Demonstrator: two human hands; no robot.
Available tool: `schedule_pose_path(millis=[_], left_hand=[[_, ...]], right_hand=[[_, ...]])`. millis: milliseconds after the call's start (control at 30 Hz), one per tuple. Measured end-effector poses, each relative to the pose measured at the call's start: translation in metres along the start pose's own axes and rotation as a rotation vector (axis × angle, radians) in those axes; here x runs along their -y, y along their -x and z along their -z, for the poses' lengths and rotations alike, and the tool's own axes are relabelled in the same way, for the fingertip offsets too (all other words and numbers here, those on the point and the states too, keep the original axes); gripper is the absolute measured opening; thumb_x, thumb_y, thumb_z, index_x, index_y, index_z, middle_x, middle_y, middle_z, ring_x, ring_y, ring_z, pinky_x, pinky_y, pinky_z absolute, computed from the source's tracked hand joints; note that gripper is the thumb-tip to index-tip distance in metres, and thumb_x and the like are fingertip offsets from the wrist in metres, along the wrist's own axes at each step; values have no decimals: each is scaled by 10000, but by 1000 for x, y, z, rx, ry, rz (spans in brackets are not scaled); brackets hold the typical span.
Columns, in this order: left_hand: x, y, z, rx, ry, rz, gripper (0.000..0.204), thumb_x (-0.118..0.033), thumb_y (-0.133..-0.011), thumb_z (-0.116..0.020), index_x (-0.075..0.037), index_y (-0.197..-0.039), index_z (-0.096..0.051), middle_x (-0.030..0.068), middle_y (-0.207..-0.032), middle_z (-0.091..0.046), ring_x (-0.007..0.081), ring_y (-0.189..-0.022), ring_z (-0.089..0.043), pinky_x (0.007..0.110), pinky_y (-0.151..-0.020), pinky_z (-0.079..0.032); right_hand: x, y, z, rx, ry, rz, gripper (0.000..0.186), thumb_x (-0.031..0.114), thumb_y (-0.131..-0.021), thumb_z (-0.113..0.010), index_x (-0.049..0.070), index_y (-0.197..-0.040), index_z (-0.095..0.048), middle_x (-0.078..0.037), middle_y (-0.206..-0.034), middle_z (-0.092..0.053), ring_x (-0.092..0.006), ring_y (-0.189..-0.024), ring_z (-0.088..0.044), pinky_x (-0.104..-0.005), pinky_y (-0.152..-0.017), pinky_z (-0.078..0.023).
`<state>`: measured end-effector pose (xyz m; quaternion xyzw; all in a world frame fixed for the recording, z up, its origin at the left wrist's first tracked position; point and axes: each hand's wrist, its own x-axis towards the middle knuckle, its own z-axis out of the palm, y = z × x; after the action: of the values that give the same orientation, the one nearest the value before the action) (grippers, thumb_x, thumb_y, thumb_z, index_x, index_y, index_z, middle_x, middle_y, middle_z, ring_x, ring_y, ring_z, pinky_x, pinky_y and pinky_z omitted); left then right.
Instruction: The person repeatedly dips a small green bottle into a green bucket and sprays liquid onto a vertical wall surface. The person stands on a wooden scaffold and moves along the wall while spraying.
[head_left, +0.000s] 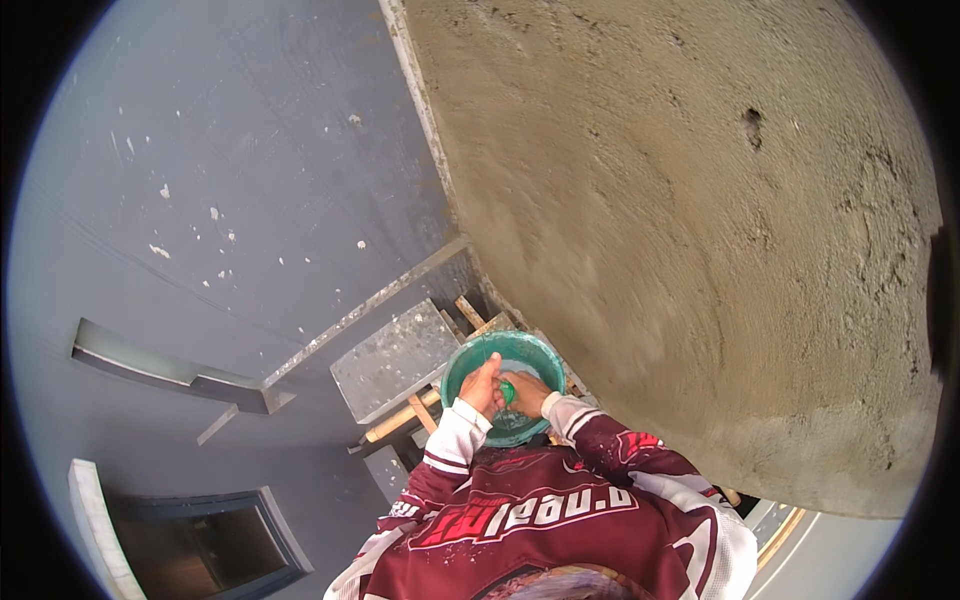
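A green bucket [520,347] stands in front of me, with pale, cloudy liquid visible inside. Over its opening my left hand [481,389] is closed, thumb upward, its fingers against a small bright green thing [508,391]. Curled around the other side of that green thing is my right hand [530,394]. The thing looks soft and bunched, but its kind is hard to make out. Both hands meet above the bucket, and the fingers partly hide one another.
Wet grey-brown plaster covers the wall [650,200] on the right. On the left rises a smooth grey wall [220,130] with white specks. Beside the bucket lie a splattered grey slab [395,362] and a wooden pole [391,425]. A window [205,545] sits at lower left.
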<state>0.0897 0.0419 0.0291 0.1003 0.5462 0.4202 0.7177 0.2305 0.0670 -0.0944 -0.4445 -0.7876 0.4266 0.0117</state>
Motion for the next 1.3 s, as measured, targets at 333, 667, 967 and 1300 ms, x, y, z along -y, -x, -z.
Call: schedule_pose_path(millis=[333,667,967,1300], left_hand=[[11,-13,49,-203,176,-31,449,-468,-819,-628,-62,-934,-475,-31,-601,-336,104,-493,-350,278,-453,-312],[11,-1,113,-339,296,-149,398,-503,-808,-625,-167,-704,-437,-45,-549,-325,119,-466,-374,299,-447,-333],[16,5,159,-473,403,-155,450,-483,-798,-637,-74,-858,-460,-12,-584,-334,126,-463,-358,310,-437,-321],[30,11,192,-590,381,-122,423,-530,-806,-610,-198,-639,-407,-54,-508,-330,109,-410,-359,299,-413,-327]], right_hand=[[7,-36,102,-443,-228,-44,690,296,-642,-761,9,-1200,-474,-200,-1126,-576,-300,-1053,-556,-377,-912,-423],[155,-158,331,-969,-288,104,729,335,-690,-732,-4,-1261,-433,-233,-1205,-533,-353,-1128,-514,-397,-949,-404],[26,-133,195,-898,-283,257,664,175,-685,-740,15,-1236,-404,-208,-1194,-506,-342,-1128,-492,-387,-951,-392],[-89,40,37,-478,-105,-432,707,239,-682,-751,23,-1243,-379,-225,-1172,-531,-376,-1102,-516,-416,-922,-418]])
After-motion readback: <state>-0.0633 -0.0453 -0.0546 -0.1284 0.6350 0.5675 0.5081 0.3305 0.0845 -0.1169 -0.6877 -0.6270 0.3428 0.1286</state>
